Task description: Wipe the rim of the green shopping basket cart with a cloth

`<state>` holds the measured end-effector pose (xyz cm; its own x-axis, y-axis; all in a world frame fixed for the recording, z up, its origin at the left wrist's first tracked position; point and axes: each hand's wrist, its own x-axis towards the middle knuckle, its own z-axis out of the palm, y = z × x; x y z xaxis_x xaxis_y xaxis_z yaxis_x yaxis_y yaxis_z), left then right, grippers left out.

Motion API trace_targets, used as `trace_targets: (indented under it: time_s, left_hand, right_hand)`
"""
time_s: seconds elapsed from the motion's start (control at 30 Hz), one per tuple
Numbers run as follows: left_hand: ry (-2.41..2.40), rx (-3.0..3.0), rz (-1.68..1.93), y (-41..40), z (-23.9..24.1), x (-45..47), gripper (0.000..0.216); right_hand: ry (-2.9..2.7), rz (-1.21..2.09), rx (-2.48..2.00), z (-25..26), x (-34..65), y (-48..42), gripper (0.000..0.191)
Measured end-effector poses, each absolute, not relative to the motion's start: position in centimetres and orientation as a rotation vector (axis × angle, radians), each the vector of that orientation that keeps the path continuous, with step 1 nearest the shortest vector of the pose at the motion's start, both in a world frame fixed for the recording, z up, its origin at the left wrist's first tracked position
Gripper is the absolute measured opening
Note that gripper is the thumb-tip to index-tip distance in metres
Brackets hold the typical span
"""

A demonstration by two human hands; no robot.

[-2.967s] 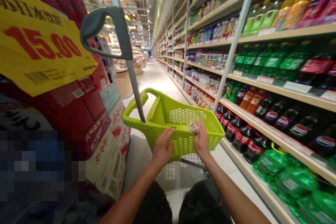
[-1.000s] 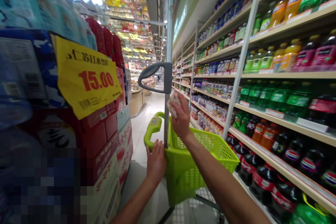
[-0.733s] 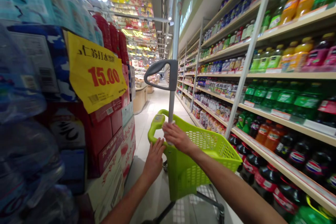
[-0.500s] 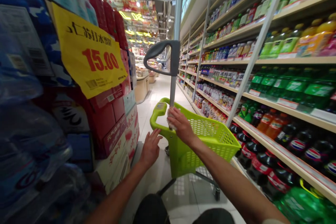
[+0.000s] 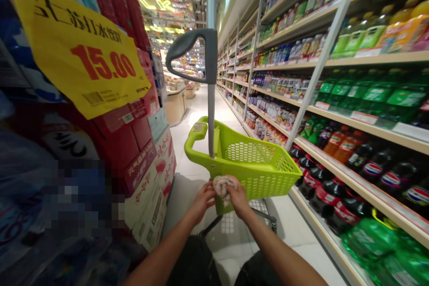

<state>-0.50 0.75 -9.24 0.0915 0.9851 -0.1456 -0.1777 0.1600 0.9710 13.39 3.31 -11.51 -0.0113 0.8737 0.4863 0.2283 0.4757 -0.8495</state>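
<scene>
A crumpled pale cloth point(image 5: 225, 187) is bunched between my hands, in front of the near end of a lime-green shopping trolley point(image 5: 258, 178). My right hand point(image 5: 237, 197) is closed on its right side. On the left, my left hand point(image 5: 203, 200) has its bent fingers at the cloth's edge and appears to grip it. The trolley's basket has perforated walls, and nothing shows inside it. From its near side rises a grey metal pole point(image 5: 211, 120), topped by a dark grey loop handle point(image 5: 210, 56).
Stacked drink cartons point(image 5: 144, 161) and a yellow price sign point(image 5: 83, 53) stand close on the left. Shelves of bottles point(image 5: 372, 94) line the right side. A tiled aisle point(image 5: 201, 103) runs ahead past wooden display counters point(image 5: 176, 105).
My right hand has moved down with the cloth from the pole's base to the trolley's near end. My left hand has left the rim, lowered, and met the cloth.
</scene>
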Motion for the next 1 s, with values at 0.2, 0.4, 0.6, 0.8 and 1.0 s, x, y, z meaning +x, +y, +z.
trace_targets:
  time_s: [0.2,0.4,0.6,0.8,1.0]
  left_hand:
    - [0.887,0.643,1.208,0.4,-9.2,3.7,0.034]
    - [0.841,0.682,1.264,0.2,-9.3,3.0,0.029]
    - [0.820,0.605,1.158,-0.6,-8.6,0.9,0.033]
    - [0.972,0.599,1.106,-0.4,-10.6,1.3,0.032]
    - [0.996,0.703,0.847,-0.4,-11.1,0.0,0.015]
  right_hand:
    - [-1.392,0.508,-1.093,-11.3,12.8,1.7,0.036]
    - [-1.291,0.586,-1.072,-13.3,11.3,0.8,0.053]
    - [-1.329,0.614,-1.068,-13.4,10.8,1.6,0.031]
    - [-1.590,0.383,-1.148,-13.8,11.1,-0.7,0.041]
    - [-2.294,0.054,-0.885,-14.5,13.7,-1.6,0.063]
